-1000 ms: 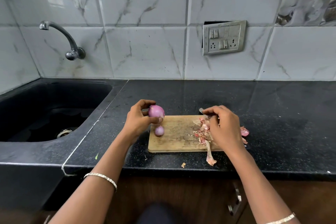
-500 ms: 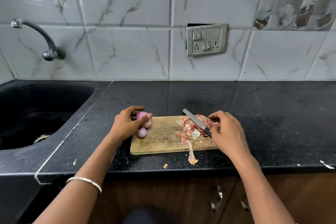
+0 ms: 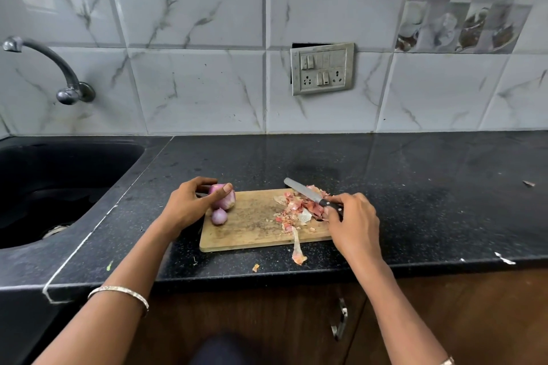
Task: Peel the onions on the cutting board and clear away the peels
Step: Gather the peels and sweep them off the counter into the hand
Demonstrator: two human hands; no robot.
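A wooden cutting board (image 3: 252, 231) lies on the black counter. My left hand (image 3: 189, 204) grips a large peeled purple onion (image 3: 226, 200) at the board's far left corner. A small peeled onion (image 3: 219, 216) sits just in front of it. A heap of pink and white peels (image 3: 296, 209) covers the board's right side. My right hand (image 3: 353, 222) holds the black handle of a knife (image 3: 305, 192), whose blade lies over the peels and points away to the left. One long peel (image 3: 296, 249) hangs over the board's front edge.
A black sink (image 3: 59, 187) with a curved tap (image 3: 53, 68) lies to the left. Small peel scraps (image 3: 255, 267) dot the counter near its front edge. A switch and socket plate (image 3: 321, 68) is on the tiled wall behind. A cupboard handle (image 3: 341, 320) is below the counter.
My left hand has lowered the large onion onto the board beside the small one. My right hand has closed on the knife handle among the peels. The view has shifted to the right.
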